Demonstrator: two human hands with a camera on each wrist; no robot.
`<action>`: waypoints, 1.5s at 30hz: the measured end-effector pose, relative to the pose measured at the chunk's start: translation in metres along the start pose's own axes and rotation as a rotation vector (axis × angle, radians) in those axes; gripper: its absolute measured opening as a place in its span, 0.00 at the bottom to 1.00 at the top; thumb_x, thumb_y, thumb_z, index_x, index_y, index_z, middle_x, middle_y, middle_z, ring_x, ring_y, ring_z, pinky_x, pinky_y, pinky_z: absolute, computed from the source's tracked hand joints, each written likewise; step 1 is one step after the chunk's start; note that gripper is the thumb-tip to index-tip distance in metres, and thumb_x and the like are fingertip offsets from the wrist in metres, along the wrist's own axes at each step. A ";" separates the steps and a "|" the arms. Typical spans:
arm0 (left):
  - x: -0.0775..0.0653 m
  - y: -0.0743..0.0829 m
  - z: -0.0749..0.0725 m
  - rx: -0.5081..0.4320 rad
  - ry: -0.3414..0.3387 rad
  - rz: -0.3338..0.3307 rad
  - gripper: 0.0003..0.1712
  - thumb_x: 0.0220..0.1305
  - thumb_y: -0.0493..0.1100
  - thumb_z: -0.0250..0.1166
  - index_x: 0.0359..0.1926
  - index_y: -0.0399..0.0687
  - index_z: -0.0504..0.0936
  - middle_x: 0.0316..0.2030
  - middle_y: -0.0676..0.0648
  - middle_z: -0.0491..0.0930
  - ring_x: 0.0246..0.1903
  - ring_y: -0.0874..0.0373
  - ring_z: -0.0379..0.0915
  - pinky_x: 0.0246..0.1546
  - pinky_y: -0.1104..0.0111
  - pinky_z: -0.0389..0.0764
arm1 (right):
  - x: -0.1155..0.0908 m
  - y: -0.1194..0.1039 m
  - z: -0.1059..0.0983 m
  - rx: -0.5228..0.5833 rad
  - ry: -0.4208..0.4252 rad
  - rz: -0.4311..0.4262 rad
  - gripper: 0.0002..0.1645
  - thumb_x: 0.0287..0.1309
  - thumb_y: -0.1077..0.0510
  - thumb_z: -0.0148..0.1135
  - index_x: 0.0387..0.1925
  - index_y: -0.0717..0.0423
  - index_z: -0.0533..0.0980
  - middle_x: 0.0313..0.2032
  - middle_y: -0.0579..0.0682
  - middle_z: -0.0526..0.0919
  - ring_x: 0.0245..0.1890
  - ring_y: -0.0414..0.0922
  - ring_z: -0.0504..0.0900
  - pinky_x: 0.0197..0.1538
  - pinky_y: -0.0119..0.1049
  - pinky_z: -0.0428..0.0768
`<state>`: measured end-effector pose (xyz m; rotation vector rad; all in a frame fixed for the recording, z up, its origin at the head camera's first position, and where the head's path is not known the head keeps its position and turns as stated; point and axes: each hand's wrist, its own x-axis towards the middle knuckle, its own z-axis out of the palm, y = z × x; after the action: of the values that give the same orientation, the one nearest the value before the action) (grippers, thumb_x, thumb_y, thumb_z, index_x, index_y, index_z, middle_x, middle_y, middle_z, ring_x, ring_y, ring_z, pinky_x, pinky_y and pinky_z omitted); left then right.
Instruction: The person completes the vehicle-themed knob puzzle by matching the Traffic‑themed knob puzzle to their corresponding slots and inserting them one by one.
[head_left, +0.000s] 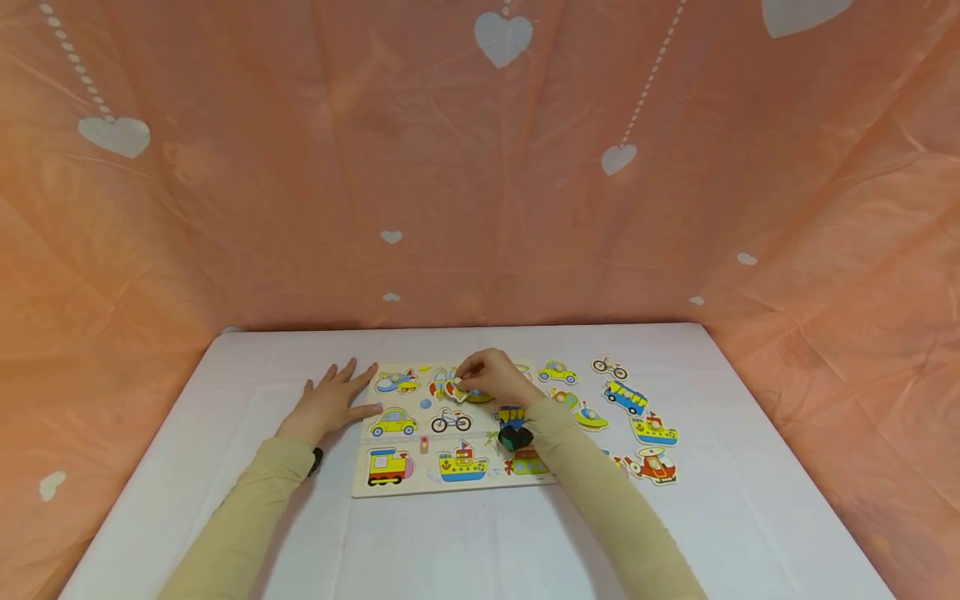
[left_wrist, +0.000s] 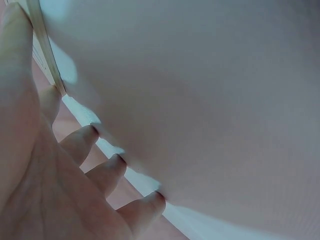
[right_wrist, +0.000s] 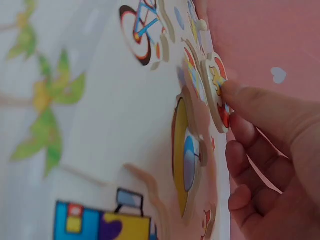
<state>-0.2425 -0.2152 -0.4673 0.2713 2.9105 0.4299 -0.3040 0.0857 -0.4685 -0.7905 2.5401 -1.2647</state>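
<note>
- The left hand (head_left: 326, 404) lies spread at the left edge of the puzzle board (head_left: 424, 472), its thumb and index finger touching the board and the other fingertips down on the desk (head_left: 420, 550); it grips nothing, and presumably the spread braces the board against sliding.
- The right hand (head_left: 487, 375) pinches a small wooden piece (right_wrist: 215, 95) between thumb and fingers, the two hands well apart.
- That piece is above the top row of the board, beside the rocket picture (head_left: 437, 383); in the right wrist view it stands tilted on edge, perhaps so that its outline can be turned to a recess. Whether it touches the board I cannot tell.
- The grip is at the piece's rim, which likely leaves its underside free.
- The other pieces lie loose right of the board, probably set there to be within the right hand's reach: yellow car (head_left: 557, 372), bicycle (head_left: 609, 368), blue bus (head_left: 625, 398), saucer (head_left: 591, 415), ship (head_left: 654, 430) and red helicopter (head_left: 655, 467).
- The right sleeve (head_left: 600, 500) crosses the board's right side, hiding some of what lies there.
</note>
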 end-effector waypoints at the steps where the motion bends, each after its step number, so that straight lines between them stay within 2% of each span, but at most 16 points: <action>1: 0.000 0.000 0.000 -0.001 -0.004 0.001 0.52 0.56 0.68 0.63 0.74 0.51 0.55 0.71 0.31 0.46 0.67 0.26 0.37 0.59 0.29 0.40 | 0.001 0.000 0.001 0.004 0.001 0.007 0.06 0.53 0.60 0.71 0.35 0.56 0.84 0.29 0.44 0.81 0.29 0.39 0.77 0.33 0.30 0.77; 10: -0.001 -0.001 -0.004 0.001 0.007 0.031 0.51 0.57 0.66 0.63 0.74 0.49 0.55 0.71 0.30 0.47 0.67 0.25 0.39 0.58 0.28 0.42 | 0.008 -0.003 0.003 0.057 -0.002 0.043 0.05 0.54 0.62 0.70 0.35 0.57 0.83 0.29 0.46 0.82 0.30 0.41 0.79 0.34 0.31 0.78; 23: 0.002 -0.004 0.000 0.002 -0.003 0.026 0.52 0.57 0.69 0.61 0.74 0.51 0.54 0.71 0.31 0.46 0.67 0.26 0.38 0.58 0.29 0.41 | 0.017 -0.003 0.009 -0.039 -0.020 0.039 0.08 0.53 0.59 0.71 0.36 0.57 0.84 0.29 0.43 0.82 0.30 0.38 0.77 0.36 0.28 0.77; 38: 0.002 -0.003 0.000 -0.001 0.002 0.016 0.52 0.56 0.69 0.61 0.74 0.52 0.55 0.71 0.32 0.46 0.68 0.27 0.37 0.59 0.29 0.40 | 0.024 -0.004 0.017 -0.055 -0.005 0.027 0.05 0.52 0.58 0.72 0.32 0.53 0.84 0.27 0.42 0.81 0.28 0.38 0.75 0.33 0.29 0.74; 45: 0.001 -0.004 0.001 0.006 -0.008 0.005 0.52 0.56 0.69 0.61 0.74 0.52 0.54 0.71 0.32 0.46 0.68 0.27 0.37 0.59 0.29 0.40 | 0.028 -0.002 0.021 -0.040 -0.012 0.006 0.06 0.50 0.59 0.73 0.31 0.56 0.85 0.24 0.42 0.82 0.26 0.37 0.76 0.32 0.28 0.74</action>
<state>-0.2436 -0.2180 -0.4696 0.2810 2.9041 0.4202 -0.3178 0.0550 -0.4784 -0.7955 2.5640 -1.2071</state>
